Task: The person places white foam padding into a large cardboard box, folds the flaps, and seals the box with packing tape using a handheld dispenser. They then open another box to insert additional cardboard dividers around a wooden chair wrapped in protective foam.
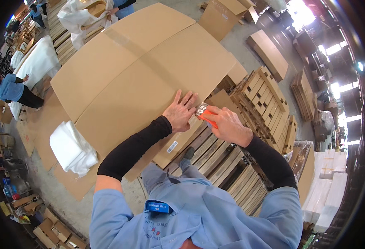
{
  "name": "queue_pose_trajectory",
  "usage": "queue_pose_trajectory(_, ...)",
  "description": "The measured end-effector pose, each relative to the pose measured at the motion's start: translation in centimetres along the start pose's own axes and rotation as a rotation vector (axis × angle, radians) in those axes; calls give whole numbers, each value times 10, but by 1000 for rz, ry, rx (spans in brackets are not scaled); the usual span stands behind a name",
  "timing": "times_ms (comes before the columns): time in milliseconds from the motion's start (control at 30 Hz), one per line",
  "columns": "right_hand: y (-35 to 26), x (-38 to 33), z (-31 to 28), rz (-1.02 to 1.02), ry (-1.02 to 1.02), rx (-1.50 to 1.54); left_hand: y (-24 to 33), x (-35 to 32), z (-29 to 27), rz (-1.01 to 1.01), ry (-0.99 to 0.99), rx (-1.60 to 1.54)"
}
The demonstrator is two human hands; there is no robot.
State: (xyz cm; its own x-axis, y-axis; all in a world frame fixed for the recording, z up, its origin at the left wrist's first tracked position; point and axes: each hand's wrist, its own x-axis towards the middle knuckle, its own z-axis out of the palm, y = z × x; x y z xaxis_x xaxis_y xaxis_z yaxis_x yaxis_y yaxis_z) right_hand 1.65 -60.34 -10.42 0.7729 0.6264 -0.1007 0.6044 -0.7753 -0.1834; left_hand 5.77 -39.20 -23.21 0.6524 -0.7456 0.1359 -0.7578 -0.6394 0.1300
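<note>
A large brown cardboard box fills the middle, its top flaps meeting along a seam with a darker strip crossing it. My left hand lies on the near right part of the cardboard, fingers stretched out. Just right of it, my right hand is wrapped round an orange tool with a shiny silvery head. That head rests at or close to the box's right edge, near my left fingertips. Whether it is a stapler or a tape cutter I cannot make out. A white label sits on the box's near side.
Folded white wrapping lies by the box's left corner. Wooden slats stand below my hands, and a wooden pallet stack is to the right. Co-workers stand at the far left and beyond the box, beside a wrapped wooden piece.
</note>
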Motion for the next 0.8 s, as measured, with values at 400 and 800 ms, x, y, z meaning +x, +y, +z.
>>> queue_pose_trajectory(400,-16,82,-27,-204,-278,-322,-2,12,14,6,-64,124)
queue_pose_trajectory(800,60,40,6,25,-819,-62,31,16,10,24,-228,428)
